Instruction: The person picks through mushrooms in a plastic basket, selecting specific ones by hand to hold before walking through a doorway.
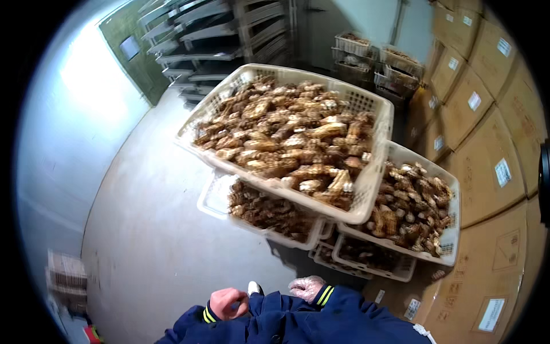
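My left hand [228, 303] is held in front of my body, its fingers curled closed, with nothing visible in it. Close to my waist, my right hand [307, 288] is also curled, blurred, and looks covered by a clear plastic glove. Both hands are apart from the crates. Beyond them, a large white plastic crate [275, 186] sits highest, full of brown, wrinkled, pale-ended mushroom-like pieces [286, 137]. Under its near edge is another filled crate [213, 196]. To the right stands a third crate [451, 229], also heaped with brown pieces.
More crates [375, 272] are stacked below. Cardboard boxes [487, 166] form a high wall on the right. A tiered rack [200, 49] stands at the back left beside a green door [134, 54]. Smaller filled baskets [401, 69] are stacked at the back. Grey floor [143, 218] runs along the left.
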The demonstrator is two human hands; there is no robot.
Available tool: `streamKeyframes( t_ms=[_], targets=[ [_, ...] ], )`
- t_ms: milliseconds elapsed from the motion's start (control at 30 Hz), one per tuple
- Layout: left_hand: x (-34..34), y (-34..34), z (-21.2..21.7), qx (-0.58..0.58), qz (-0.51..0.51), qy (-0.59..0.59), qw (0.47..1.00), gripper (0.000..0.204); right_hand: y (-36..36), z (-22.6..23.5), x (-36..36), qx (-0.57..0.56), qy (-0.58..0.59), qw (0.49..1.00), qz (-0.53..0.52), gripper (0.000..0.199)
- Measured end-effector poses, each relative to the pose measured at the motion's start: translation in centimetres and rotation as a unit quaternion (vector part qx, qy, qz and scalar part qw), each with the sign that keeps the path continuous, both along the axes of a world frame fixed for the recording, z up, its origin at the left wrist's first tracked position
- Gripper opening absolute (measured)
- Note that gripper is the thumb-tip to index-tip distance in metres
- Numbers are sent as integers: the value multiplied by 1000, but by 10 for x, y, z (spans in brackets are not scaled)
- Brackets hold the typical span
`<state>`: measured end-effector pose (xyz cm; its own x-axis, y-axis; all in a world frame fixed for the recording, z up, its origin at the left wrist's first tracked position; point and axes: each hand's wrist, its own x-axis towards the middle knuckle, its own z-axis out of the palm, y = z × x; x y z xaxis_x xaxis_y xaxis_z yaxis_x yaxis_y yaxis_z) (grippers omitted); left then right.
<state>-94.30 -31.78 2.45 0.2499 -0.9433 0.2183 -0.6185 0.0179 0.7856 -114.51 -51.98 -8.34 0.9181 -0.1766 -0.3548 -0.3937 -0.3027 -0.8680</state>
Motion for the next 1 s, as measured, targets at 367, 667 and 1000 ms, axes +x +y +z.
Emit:
streamKeyframes(
  t_ms=[367,667,1000],
  targets=[
    [216,153,-26,-45,198,-10,979,5,101,-27,263,-4,28,994,103,25],
    [426,168,-53,-66,147,-88,983,13,144,12,498,-50,52,992,105,28],
    [571,-16,-15,-136,-6,1,991,33,40,-52,689,-109,-29,992,64,28]
  ],
)
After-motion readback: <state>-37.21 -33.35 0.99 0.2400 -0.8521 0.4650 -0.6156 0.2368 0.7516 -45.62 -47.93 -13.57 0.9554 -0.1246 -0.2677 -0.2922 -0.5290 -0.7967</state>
